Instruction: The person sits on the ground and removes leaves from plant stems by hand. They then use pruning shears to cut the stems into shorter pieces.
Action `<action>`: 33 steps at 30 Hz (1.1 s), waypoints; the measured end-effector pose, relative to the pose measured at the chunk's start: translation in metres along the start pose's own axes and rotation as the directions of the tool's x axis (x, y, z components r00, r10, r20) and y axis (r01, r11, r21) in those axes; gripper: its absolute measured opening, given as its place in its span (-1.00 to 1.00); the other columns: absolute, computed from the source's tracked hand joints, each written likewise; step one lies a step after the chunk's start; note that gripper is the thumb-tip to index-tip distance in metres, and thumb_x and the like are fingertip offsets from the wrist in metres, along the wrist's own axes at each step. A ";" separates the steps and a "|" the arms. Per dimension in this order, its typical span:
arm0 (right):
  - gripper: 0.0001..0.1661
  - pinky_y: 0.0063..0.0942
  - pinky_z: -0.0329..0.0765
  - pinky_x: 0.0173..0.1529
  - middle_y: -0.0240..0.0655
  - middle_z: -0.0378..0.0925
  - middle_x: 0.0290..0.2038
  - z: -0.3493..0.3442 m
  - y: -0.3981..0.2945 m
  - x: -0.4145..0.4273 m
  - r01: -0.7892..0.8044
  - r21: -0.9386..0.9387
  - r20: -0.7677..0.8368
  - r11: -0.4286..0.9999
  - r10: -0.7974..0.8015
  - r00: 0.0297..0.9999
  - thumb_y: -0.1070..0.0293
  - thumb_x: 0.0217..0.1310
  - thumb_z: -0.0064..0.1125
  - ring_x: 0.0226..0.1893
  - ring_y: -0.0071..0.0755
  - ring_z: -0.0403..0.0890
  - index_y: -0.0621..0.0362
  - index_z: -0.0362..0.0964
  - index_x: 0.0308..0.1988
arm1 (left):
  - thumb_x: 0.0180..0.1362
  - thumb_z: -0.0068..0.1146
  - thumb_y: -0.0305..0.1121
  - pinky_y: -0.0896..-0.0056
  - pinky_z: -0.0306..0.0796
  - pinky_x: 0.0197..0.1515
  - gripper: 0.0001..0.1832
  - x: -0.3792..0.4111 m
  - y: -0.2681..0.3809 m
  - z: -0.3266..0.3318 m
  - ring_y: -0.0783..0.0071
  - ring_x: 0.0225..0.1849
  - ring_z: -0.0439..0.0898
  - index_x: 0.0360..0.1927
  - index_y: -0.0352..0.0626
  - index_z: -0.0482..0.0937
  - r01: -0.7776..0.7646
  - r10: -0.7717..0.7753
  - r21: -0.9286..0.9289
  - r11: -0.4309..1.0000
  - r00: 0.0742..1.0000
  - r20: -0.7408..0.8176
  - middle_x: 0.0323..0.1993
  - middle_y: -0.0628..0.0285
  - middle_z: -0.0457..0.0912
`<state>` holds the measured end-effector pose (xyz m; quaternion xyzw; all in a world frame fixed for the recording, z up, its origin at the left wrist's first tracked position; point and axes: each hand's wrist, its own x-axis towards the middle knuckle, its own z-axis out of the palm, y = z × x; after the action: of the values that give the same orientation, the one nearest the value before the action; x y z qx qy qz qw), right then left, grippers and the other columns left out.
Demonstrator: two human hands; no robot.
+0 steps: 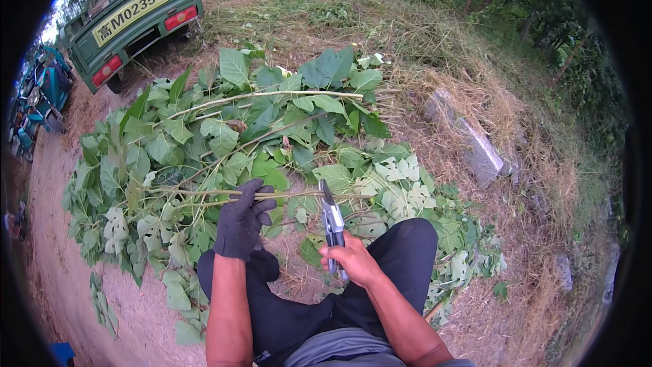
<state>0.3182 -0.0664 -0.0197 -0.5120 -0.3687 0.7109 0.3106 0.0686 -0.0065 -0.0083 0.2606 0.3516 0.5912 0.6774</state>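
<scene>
My left hand [243, 221], in a dark glove, grips a few thin leafy stems [300, 194] that run sideways in front of me. Bare, my right hand [351, 260] is closed round the handles of a pair of pruning shears [332, 221]. The shears' blades lie across the stems, to the right of the glove; whether they have cut in cannot be told. Around both hands spreads a large heap of cut green branches [168, 148] with broad leaves, some of them full of holes. Longer bare stems [275, 94] lie across the top of the heap.
A green cargo vehicle's tailgate [137, 15] stands at the upper left, with a teal motor vehicle [48, 86] beyond it. A stone block [479, 153] lies in dry grass at right. Trees [550, 5] stand behind. My bent knees flank the work spot.
</scene>
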 end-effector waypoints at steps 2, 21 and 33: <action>-0.62 -0.39 0.60 -0.25 -0.20 0.52 -0.31 -0.001 0.000 0.000 -0.012 0.018 0.023 1.000 0.011 1.000 0.37 0.11 0.15 -0.35 -0.36 0.60 0.38 0.35 -0.11 | 0.32 0.05 -0.25 0.46 0.55 -0.40 -0.58 0.000 0.000 0.001 0.30 -0.16 0.68 0.14 -0.32 0.42 0.001 -0.001 0.000 1.000 1.000 0.000 -0.01 -0.04 0.58; -0.67 -0.47 0.39 -0.54 -0.37 0.39 -0.57 -0.001 -0.013 -0.007 0.006 -0.033 -0.078 0.999 -0.009 0.997 0.38 0.10 0.19 -0.62 -0.54 0.40 0.31 0.31 -0.17 | 0.32 0.08 -0.25 0.29 0.62 -0.23 -0.67 0.001 -0.002 0.008 0.18 -0.09 0.66 0.02 -0.28 0.48 0.043 -0.042 0.056 0.997 0.999 -0.029 -0.01 -0.06 0.56; -0.72 -0.46 0.48 -0.39 -0.28 0.51 -0.46 0.002 -0.008 -0.009 0.080 -0.100 -0.040 0.992 -0.084 0.996 0.47 0.06 0.15 -0.51 -0.45 0.55 0.33 0.34 -0.20 | 0.29 0.11 -0.16 0.22 0.55 -0.05 -0.59 0.004 0.001 0.005 0.17 0.01 0.60 0.06 -0.24 0.46 -0.088 0.093 0.042 0.995 0.989 -0.118 0.03 0.02 0.54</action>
<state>0.3195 -0.0702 -0.0081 -0.5267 -0.4170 0.6671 0.3220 0.0719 -0.0024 -0.0051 0.2528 0.3903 0.6294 0.6226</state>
